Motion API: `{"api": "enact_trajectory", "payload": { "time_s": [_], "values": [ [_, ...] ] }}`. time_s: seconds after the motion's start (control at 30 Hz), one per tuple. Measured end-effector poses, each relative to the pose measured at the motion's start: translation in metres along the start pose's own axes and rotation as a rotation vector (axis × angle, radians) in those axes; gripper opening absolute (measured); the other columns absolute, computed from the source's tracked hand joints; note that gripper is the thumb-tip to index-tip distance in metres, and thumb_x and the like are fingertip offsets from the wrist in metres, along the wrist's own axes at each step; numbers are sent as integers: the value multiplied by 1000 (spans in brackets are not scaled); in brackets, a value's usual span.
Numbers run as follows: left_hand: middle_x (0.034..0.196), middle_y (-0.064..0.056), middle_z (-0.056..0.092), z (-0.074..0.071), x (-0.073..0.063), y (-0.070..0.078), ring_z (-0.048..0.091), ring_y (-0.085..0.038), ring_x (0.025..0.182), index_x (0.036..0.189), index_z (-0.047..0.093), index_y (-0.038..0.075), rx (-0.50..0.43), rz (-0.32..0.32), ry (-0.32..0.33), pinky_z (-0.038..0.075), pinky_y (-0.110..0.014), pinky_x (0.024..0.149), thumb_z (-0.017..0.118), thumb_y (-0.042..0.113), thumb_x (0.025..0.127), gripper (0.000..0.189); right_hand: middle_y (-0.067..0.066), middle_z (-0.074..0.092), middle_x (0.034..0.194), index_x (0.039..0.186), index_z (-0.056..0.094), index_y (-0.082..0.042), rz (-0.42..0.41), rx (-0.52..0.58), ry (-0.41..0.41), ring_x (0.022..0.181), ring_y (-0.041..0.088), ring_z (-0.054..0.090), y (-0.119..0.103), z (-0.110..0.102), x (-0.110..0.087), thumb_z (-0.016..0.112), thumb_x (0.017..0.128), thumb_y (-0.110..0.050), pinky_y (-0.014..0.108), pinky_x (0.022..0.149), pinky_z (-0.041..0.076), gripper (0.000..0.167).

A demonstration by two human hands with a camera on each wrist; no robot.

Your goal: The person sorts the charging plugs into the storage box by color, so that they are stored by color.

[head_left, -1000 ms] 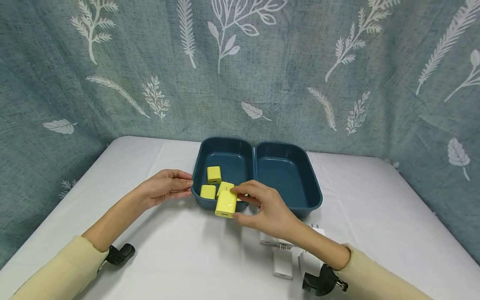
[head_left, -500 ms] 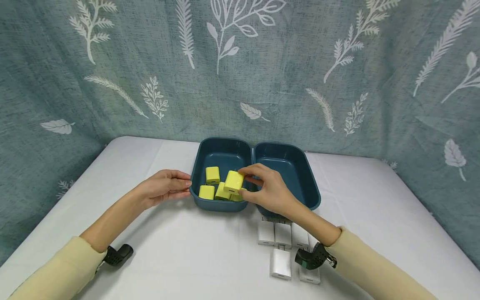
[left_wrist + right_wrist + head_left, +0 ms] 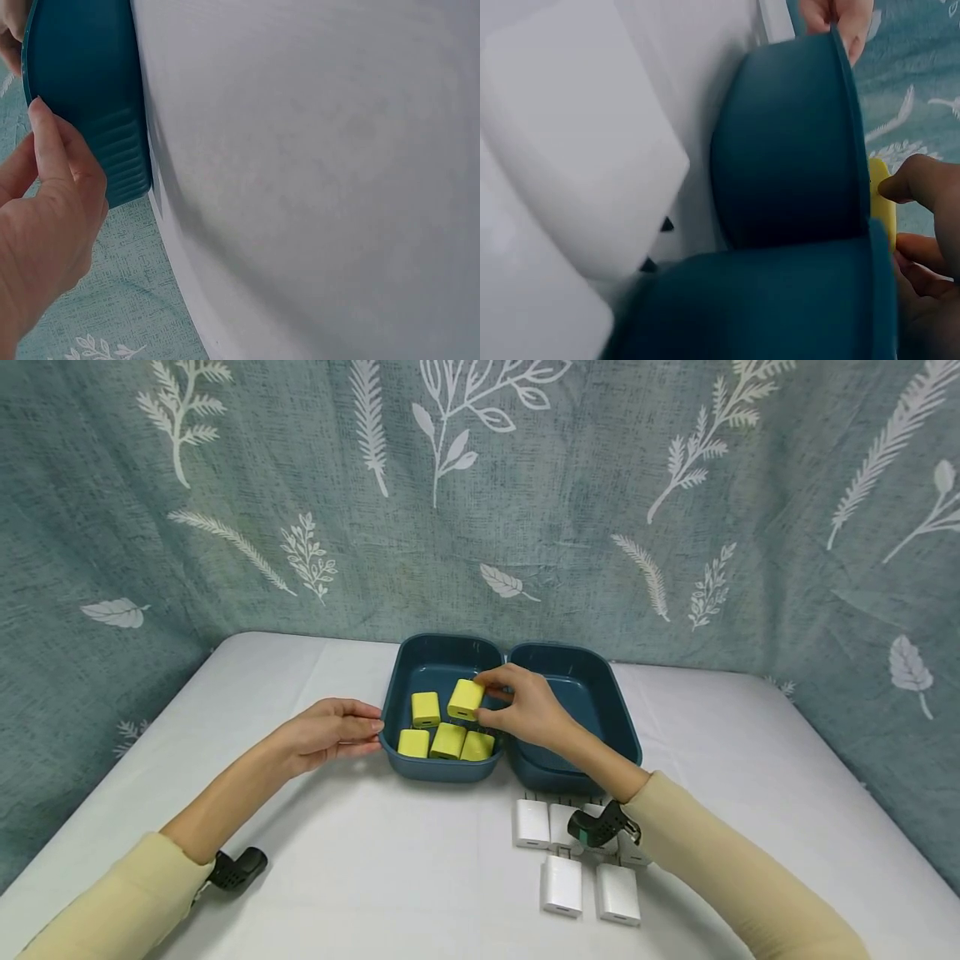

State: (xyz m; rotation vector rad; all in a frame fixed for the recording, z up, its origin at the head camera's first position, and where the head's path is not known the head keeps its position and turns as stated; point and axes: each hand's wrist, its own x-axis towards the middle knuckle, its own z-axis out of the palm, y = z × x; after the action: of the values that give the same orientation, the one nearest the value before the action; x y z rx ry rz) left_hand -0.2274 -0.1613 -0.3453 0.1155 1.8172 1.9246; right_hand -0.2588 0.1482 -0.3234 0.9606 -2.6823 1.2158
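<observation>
My right hand [image 3: 528, 706] pinches a yellow plug-in charger [image 3: 466, 699] between thumb and fingers, above the left dark blue bin [image 3: 442, 770]. Beneath it in that bin lie several yellow chargers [image 3: 448, 741], in a row along the near wall with one behind. In the right wrist view, the held charger [image 3: 883, 202] shows partly beyond the bin's rim. My left hand [image 3: 333, 735] holds the bin's left rim; the left wrist view has its fingertips on the edge of the bin [image 3: 90, 82].
A second dark blue bin [image 3: 577, 710] stands against the first on the right, partly behind my right forearm. Several white chargers [image 3: 562, 885] with prongs lie on the white-covered table [image 3: 375, 860] in front of it. A patterned teal curtain [image 3: 480, 552] hangs behind.
My right hand has carried the yellow charger from in front of the left bin up and back over it. More of the chargers underneath now shows. My left hand has stayed at the rim.
</observation>
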Motion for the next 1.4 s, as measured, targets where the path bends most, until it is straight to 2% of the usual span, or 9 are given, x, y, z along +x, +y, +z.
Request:
{"api": "enact_trajectory", "payload": {
  "time_s": [0.07,0.23,0.3,0.5,0.73,0.97,1.07,1.17,1.4],
  "values": [
    [103,-12,62,0,0,0,68,-16,90,129,42,-14,0,-3,1,57,-29,89,54,0,101,34,18,59,123,127,62,5,7,-32,3,112,34,61,4,0,6,76,87,-8,40,103,50,45],
    [104,-12,62,-1,0,0,68,-16,90,130,41,-14,-3,-1,1,58,-28,87,53,0,101,34,18,59,124,128,62,4,26,-82,-10,111,35,61,8,2,19,76,87,-10,42,102,50,45],
    [103,-12,62,-1,0,-1,68,-16,90,130,41,-14,-4,3,0,58,-28,86,53,0,101,34,18,58,124,128,62,3,34,-98,-26,111,35,60,9,3,23,75,87,-11,41,96,54,46],
    [101,-11,62,-1,1,-2,68,-16,89,129,42,-13,-8,4,4,58,-28,86,54,0,101,33,18,59,123,129,61,3,45,-157,-60,110,31,60,11,7,32,75,88,-14,34,94,54,47],
    [102,-12,62,-1,2,-3,68,-16,88,129,42,-13,-8,3,8,58,-27,85,54,0,100,33,18,59,120,129,61,4,57,-217,-79,105,31,60,13,11,40,75,88,-15,35,89,54,47],
    [103,-12,62,-1,2,-3,68,-16,89,130,42,-14,-8,2,10,58,-28,85,54,0,101,34,20,57,119,134,57,5,58,-277,-142,95,28,52,12,13,47,75,88,-16,36,78,47,53],
    [103,-13,62,-1,2,-2,68,-16,88,130,42,-14,-7,1,12,58,-27,85,54,0,101,34,22,55,126,138,52,6,71,-279,-162,102,30,54,9,12,48,75,90,-18,36,83,49,59],
    [103,-13,62,0,1,-2,68,-16,89,130,42,-14,-3,5,9,58,-27,85,54,0,101,34,22,52,135,139,51,5,81,-254,-154,115,35,57,7,9,46,74,91,-19,39,94,53,59],
    [102,-12,62,-1,1,-2,68,-16,88,129,42,-14,-1,13,0,58,-27,85,54,0,100,33,22,50,137,139,49,6,67,-173,-134,120,37,56,3,5,39,74,91,-16,40,100,52,58]
  ]
}}
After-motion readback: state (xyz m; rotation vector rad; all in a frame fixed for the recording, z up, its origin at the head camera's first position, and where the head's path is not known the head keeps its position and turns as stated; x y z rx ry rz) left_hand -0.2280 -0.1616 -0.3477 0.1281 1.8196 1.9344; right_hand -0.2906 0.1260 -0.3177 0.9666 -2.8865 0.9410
